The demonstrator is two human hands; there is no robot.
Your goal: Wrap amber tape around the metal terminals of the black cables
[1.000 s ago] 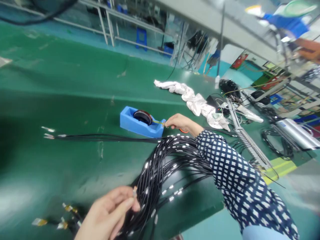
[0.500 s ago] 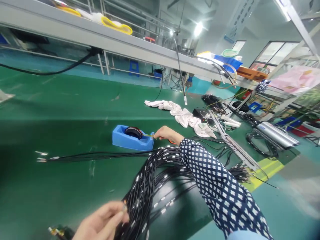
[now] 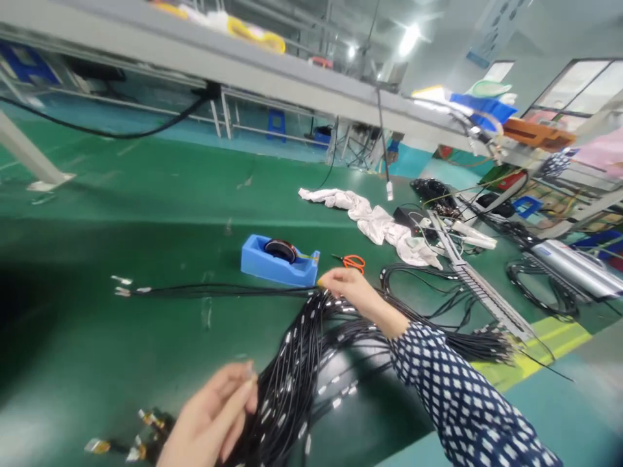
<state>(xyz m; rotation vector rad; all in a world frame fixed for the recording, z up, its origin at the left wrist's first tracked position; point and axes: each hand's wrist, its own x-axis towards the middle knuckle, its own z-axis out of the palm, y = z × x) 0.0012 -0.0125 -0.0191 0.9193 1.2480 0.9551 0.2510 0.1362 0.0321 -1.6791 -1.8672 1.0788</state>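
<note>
Cable end (image 3: 249, 371), 1, pale-tipped, mostly hidden: at lower centre, pinched between thumb and fingers of the left hand (image 3: 211, 412). Tape piece (image 3: 320, 283), 1, small, amber: at the fingertips of the right hand (image 3: 354, 293), which pinches it just in front of the dispenser. Cable bundle (image 3: 292, 353), black, white-marked: curved between the hands. Risks, as judged: tape folding onto itself or catching on a finger, if pinched by too much of its sticky face; tape adhering to the wrong cable, since the right hand is low over the bundle; cable end slipping, its hold being only at the fingertips. Containers: tape dispenser (image 3: 265, 264), 1, blue, holding 1 tape roll (image 3: 280, 251), dark-cored, with an amber strip at its front edge; blue bin (image 3: 481, 111), 1, on the far shelf, contents too blurred to identify. Beyond the dispenser: orange-handled scissors (image 3: 354, 262), 1 pair; white cloth (image 3: 374, 224), 1, crumpled.
</note>
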